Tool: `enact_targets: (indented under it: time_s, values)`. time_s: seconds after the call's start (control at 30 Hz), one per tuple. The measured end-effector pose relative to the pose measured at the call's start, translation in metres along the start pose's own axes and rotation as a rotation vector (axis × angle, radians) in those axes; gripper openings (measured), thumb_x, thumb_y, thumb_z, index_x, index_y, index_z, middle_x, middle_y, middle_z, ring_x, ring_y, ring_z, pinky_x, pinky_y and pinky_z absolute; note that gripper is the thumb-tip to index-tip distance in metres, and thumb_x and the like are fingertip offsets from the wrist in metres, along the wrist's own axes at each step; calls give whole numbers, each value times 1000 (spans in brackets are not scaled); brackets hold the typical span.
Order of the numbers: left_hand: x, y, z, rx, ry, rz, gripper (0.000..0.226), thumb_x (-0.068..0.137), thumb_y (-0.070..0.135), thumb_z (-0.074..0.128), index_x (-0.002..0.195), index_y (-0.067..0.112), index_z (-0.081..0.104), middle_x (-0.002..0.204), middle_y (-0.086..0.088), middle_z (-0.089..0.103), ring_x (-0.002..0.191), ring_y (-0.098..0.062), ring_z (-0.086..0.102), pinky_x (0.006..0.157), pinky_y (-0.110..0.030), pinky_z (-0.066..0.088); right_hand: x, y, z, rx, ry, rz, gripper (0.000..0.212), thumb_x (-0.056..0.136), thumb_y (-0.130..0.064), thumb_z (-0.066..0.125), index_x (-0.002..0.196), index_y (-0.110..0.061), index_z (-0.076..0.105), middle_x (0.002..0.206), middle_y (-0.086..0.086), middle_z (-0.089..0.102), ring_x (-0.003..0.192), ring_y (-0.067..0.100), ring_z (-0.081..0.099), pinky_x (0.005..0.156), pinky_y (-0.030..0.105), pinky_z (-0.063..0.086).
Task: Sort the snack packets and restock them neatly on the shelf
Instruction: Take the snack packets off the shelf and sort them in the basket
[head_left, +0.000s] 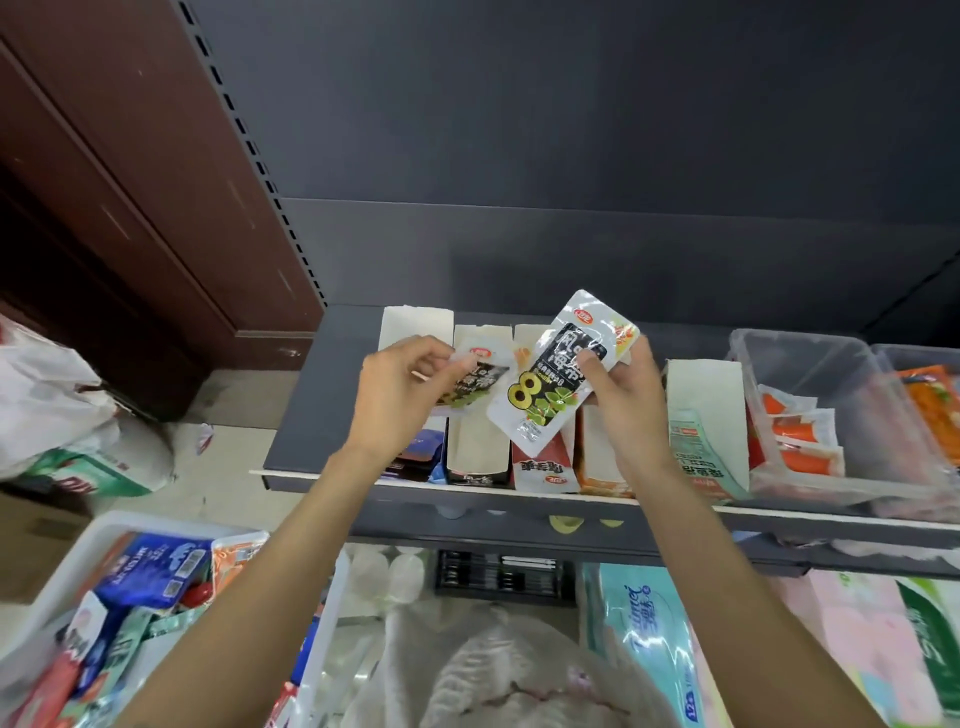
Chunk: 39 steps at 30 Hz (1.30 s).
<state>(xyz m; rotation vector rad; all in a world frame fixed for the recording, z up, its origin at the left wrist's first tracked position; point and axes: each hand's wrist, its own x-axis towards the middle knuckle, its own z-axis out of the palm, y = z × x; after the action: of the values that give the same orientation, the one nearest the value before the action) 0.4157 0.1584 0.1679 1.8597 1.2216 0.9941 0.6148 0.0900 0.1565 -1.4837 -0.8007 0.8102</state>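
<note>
Right hand pinches a silver-and-black foil snack packet, tilted, above the dark grey metal shelf. Left hand grips a second, similar silver-black packet just beside it, over open white cardboard display boxes.

Above the shelf of open cartons, left hand pinches one silver-black snack packet, right hand grips a second packet, tilted.
</note>
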Motion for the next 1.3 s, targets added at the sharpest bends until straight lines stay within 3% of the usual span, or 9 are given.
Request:
enact_targets:
  time_s: [0.17, 0.43, 0.63, 0.73, 0.87, 0.97, 1.07, 1.2, 1.3]
  values:
    - [13, -25, 8, -306, 76, -269, 21, 90, 24, 63, 84, 4, 65, 85, 1, 67, 75, -8, 59, 66, -18, 51, 2, 0, 3, 1, 76, -40, 20, 95, -16, 55, 107, -27, 43, 92, -18, 63, 77, -12, 63, 61, 12, 50]
    - [-7, -49, 10, -185, -170, -147, 6, 93, 17, 59, 98, 16, 61, 103, 14, 68, 92, -1, 66, 77, -14, 51, 11, -3, -4, 192, 233, -17, 24, 98, -17, 50, 116, -31, 44, 100, -20, 61, 92, 1, 63, 72, 21, 56]
    - [-4, -48, -6, 105, -287, 106, 7, 87, 22, 67, 82, 23, 63, 85, 21, 66, 85, 4, 64, 74, -15, 50, 26, -11, 15, 101, 59, -97, 17, 97, -13, 51, 104, -29, 47, 102, -13, 64, 95, 6, 65, 71, 25, 56]
    - [2, -49, -4, 436, -441, 243, 13, 88, 32, 66, 91, 20, 70, 81, 5, 69, 78, -13, 60, 67, -26, 42, 32, -1, 32, -29, -22, -118, 15, 95, -14, 53, 107, -22, 49, 104, -7, 66, 97, 10, 65, 78, 35, 57]
    - [-1, -47, -3, 750, -580, 352, 15, 88, 33, 60, 94, 24, 70, 83, 0, 68, 81, -19, 55, 86, -30, 36, 33, 15, 48, -314, -140, -261, 19, 96, -15, 53, 115, -15, 54, 112, 0, 65, 97, 9, 64, 70, 15, 53]
    - [-8, -49, -7, 821, -570, 408, 15, 84, 32, 56, 90, 29, 69, 89, 8, 67, 99, -15, 52, 89, -30, 29, 22, 29, 51, -515, -305, -467, 20, 93, -10, 57, 112, -12, 64, 110, 1, 67, 96, 9, 61, 77, 5, 45]
    - [-17, -52, -9, 800, -526, 437, 18, 81, 42, 59, 94, 32, 67, 89, 10, 67, 101, -15, 53, 92, -33, 32, 6, 50, 45, -655, -489, -627, 19, 92, -10, 58, 107, -16, 69, 101, -6, 68, 87, 7, 62, 77, 14, 47]
    - [-36, -51, -13, 739, -369, 491, 20, 72, 41, 63, 82, 26, 68, 68, 11, 65, 76, -18, 62, 76, -34, 44, -11, 60, 35, -614, -502, -572, 25, 95, -17, 52, 114, -18, 68, 106, -14, 65, 93, 1, 62, 80, 20, 51]
    - [-54, -49, -16, 698, -224, 479, 14, 71, 35, 73, 80, 25, 70, 73, 9, 68, 77, -18, 63, 73, -30, 45, -24, 57, 31, -660, -560, -528, 29, 97, -19, 48, 121, -18, 64, 114, -5, 67, 98, 7, 63, 86, 22, 50]
